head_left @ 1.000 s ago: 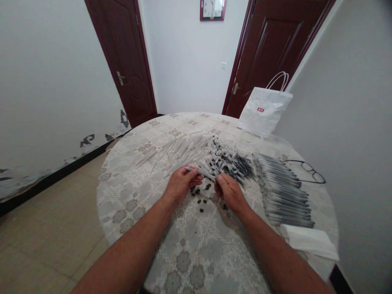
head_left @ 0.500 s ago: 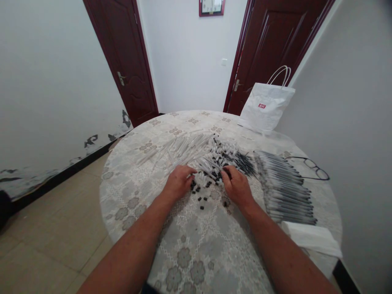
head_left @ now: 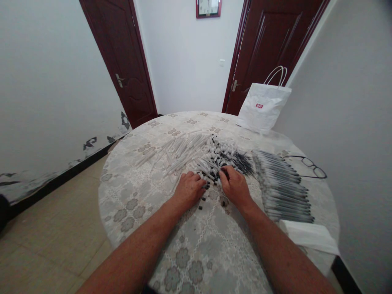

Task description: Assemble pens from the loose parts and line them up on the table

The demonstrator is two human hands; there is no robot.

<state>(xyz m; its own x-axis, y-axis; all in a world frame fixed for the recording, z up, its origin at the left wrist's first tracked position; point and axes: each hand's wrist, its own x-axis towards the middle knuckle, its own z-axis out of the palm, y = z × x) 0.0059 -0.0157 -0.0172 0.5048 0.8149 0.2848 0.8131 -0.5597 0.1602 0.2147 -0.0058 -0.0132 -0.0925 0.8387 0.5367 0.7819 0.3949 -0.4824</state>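
- Several small black pieces (head_left: 200,208) are scattered on the near middle of the tablecloth (head_left: 225,241), some partly hidden by the left hand (head_left: 191,188); its fingers are bent, and whether anything is held cannot be told.
- At the near edge of a heap of white and black parts (head_left: 225,148), the right hand (head_left: 234,183) is placed, fingers narrowly curled; any held item cannot be made out.
- Clear tubes (head_left: 183,149) are spread left of the heap, thin black rods (head_left: 244,164) right.
- Pen-like sticks (head_left: 284,185) are lined up farther right, near glasses (head_left: 315,166).
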